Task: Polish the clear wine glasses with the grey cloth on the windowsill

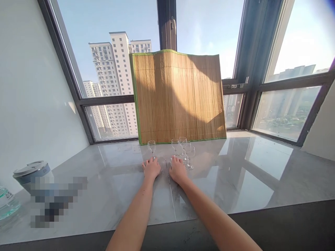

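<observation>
Grey sill (204,195) carried bamboo mat (180,97), upright. Left hand (152,169): fingers slightly spread at foot of lone stemmed glass (151,145); right hand (178,169): fingers bunched beside clustered glasses (190,153); pinching could not be told. Glasses judged light, stiff, slippery, fragile; stem seemed best hold.

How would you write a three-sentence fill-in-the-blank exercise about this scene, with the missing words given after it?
1. The woven mat has a ____ border.
2. The lone stemmed glass stands to the ____ of the clustered glasses.
3. Of the left hand and right hand, the ____ one is nearer those clustered glasses.
Missing words: green; left; right.
</observation>
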`<state>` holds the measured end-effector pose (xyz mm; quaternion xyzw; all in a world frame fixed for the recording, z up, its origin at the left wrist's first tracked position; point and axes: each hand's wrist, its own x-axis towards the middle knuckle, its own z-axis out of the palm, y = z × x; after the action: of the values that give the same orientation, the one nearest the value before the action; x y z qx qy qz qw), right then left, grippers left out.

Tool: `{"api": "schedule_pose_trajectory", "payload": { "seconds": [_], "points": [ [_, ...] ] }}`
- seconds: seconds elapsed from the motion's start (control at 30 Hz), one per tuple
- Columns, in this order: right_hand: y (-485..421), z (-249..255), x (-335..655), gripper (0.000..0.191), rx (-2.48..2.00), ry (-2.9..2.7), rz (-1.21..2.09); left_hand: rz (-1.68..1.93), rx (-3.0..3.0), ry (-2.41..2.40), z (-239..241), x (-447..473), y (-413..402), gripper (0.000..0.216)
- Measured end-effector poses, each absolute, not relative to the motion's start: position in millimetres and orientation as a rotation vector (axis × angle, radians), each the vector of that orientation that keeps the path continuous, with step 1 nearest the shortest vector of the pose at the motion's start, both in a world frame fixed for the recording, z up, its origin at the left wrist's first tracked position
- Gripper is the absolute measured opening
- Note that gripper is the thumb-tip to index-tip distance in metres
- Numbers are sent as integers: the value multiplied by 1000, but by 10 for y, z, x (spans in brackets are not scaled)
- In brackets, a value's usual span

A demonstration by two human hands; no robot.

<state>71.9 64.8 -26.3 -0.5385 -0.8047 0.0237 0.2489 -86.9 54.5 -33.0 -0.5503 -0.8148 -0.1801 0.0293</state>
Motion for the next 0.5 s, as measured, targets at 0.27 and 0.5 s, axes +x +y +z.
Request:
{"api": "schedule_pose_trajectory", "payload": {
  "seconds": [0.27,0.5],
  "points": [
    [523,-222,880,70,-1316,-2296,191,-906,-1356,-2510,-186,-835,486,27],
    [603,-245,905,79,-1316,-2204,229,-1462,-1302,-2440,-201,-886,582,58]
  ]
}}
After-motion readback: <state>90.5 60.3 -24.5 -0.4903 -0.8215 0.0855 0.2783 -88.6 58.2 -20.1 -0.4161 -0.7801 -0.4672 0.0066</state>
